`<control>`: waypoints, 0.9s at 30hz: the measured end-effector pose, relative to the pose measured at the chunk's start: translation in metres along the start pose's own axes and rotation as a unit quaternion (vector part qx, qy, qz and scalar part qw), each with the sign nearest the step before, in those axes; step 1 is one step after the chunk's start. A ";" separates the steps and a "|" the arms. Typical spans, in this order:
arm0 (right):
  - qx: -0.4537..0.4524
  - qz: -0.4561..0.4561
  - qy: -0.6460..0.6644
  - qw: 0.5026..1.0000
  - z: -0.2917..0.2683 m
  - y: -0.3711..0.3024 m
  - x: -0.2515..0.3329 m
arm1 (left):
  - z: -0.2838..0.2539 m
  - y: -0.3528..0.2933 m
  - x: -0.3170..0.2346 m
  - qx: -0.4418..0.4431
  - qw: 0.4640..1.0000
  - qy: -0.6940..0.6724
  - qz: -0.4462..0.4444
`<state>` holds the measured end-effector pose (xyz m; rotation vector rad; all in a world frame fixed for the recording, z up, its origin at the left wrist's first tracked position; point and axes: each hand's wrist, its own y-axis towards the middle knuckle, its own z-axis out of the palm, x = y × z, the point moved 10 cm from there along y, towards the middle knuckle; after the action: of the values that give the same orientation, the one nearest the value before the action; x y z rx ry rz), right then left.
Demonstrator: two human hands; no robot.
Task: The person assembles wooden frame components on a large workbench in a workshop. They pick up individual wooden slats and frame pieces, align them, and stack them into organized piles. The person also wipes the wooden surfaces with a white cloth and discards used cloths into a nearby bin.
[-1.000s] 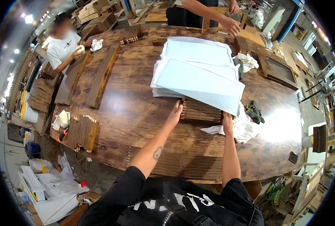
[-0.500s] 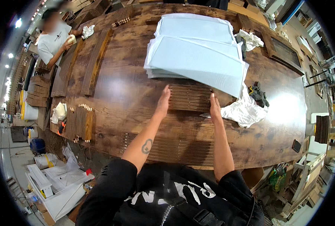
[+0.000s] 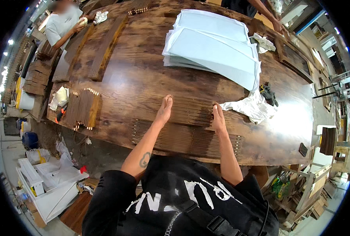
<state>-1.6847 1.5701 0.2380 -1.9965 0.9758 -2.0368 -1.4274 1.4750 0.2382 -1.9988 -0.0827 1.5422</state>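
My left hand (image 3: 165,111) and my right hand (image 3: 218,119) stand at opposite ends of a row of short dark brown wooden slats (image 3: 193,113). Both have their fingers stretched straight, and the slats lie between them. On the near side, a row of longer wooden slats (image 3: 175,138) lies along the table's front edge, right behind the short ones. Where the two rows meet, shadow makes the border hard to see. A white cloth (image 3: 253,108) lies just right of my right hand.
Pale blue-white sheets (image 3: 214,43) are stacked at the back of the wooden table (image 3: 131,74). At left are bundled slats (image 3: 84,108) and long boards (image 3: 108,49). A phone (image 3: 303,149) lies front right. A co-worker (image 3: 62,25) stands far left; another person's arm (image 3: 267,11) reaches in far right.
My hands and the short slats have come nearer to me and slightly left, away from the pale sheets and up to the longer slats. Another person's arm has appeared at the far right.
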 end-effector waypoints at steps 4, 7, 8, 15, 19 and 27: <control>-0.010 -0.010 -0.003 1.000 -0.001 -0.020 0.015 | 0.010 -0.009 -0.004 0.021 0.999 0.041 -0.009; -0.021 -0.025 0.007 0.999 0.008 -0.037 0.026 | 0.011 -0.013 -0.004 -0.008 0.999 0.035 -0.001; -0.034 -0.037 -0.007 0.999 0.005 -0.033 0.021 | 0.016 -0.012 -0.007 -0.014 1.000 0.026 0.007; -0.073 -0.054 0.004 0.996 0.008 -0.004 0.003 | 0.002 0.015 0.018 -0.160 0.977 -0.140 0.031; -0.061 -0.031 0.046 0.997 0.001 0.005 0.004 | 0.005 0.023 0.006 -0.162 0.975 -0.150 0.026; -0.135 -0.072 -0.025 0.988 -0.036 0.014 0.017 | -0.002 0.004 -0.015 -0.086 0.995 0.014 -0.048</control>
<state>-1.7249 1.5631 0.2484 -2.3050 1.1849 -2.0042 -1.4320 1.4646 0.2493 -2.1153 -0.3069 1.4892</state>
